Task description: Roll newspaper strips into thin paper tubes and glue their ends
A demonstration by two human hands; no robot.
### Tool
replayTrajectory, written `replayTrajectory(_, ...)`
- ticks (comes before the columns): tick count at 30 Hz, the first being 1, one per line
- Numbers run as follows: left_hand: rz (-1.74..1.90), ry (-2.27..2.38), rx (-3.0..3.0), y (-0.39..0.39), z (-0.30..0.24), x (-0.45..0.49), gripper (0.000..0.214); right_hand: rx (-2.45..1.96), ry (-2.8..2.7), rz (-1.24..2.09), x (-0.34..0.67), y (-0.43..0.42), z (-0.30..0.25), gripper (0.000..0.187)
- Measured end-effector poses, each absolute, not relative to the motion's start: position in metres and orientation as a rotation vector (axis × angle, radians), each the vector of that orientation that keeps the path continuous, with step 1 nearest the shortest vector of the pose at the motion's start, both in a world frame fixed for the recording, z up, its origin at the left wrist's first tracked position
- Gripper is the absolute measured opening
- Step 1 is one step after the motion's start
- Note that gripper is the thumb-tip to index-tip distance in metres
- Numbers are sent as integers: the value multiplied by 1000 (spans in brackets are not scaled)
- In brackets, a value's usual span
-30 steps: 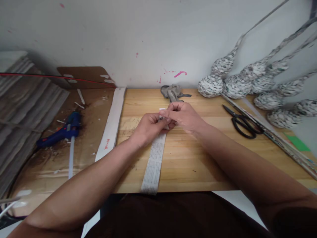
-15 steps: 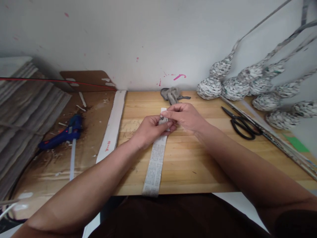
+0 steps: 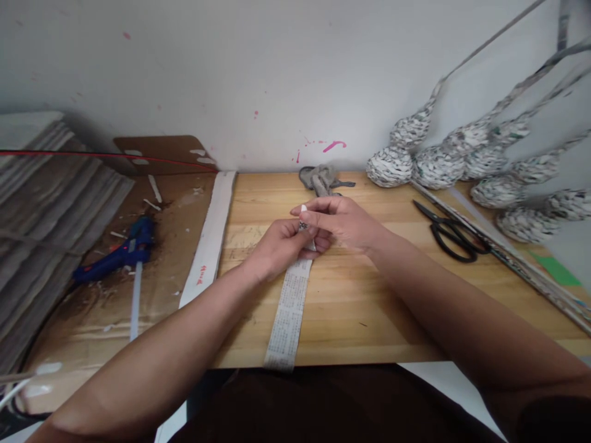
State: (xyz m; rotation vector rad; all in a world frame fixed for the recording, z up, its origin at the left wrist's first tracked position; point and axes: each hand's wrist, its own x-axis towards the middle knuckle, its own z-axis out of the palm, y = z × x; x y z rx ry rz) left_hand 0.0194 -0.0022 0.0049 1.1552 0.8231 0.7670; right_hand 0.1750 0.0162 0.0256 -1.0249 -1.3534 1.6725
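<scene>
A strip of printed newspaper [image 3: 289, 314] runs from the front edge of the wooden table up to my hands. My left hand [image 3: 284, 243] pinches it near its far end, thumb on top. My right hand [image 3: 344, 224] grips the far tip between thumb and fingers, and the paper there looks narrowed or folded. Part of the strip is hidden behind my fingers. Just beyond my hands lies a crumpled grey cloth [image 3: 321, 177].
At left, a blue glue gun [image 3: 117, 252] lies on cardboard beside a stack of newspapers [image 3: 41, 246]. Black scissors [image 3: 455, 234] and long paper rods [image 3: 521, 274] lie at right. Several woven paper gourds [image 3: 390, 165] stand against the wall.
At its far end the strip now looks narrower between my fingers. My right hand's fingers have curled over the tip, while both hands stay in nearly the same place.
</scene>
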Motion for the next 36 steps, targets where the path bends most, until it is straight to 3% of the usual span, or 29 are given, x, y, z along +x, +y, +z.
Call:
replayTrajectory(18,691,818,1162,-3,8,21,27,-1038,-1160,1763,171,16,23,39)
replayTrajectory(27,695,781,1118,-3,6,20,27,-945,-1305,1808,178,20,22,27)
replayTrajectory(36,697,834,1127,-3,7,23,28,-1040,-1155,1773,173,18,24,38)
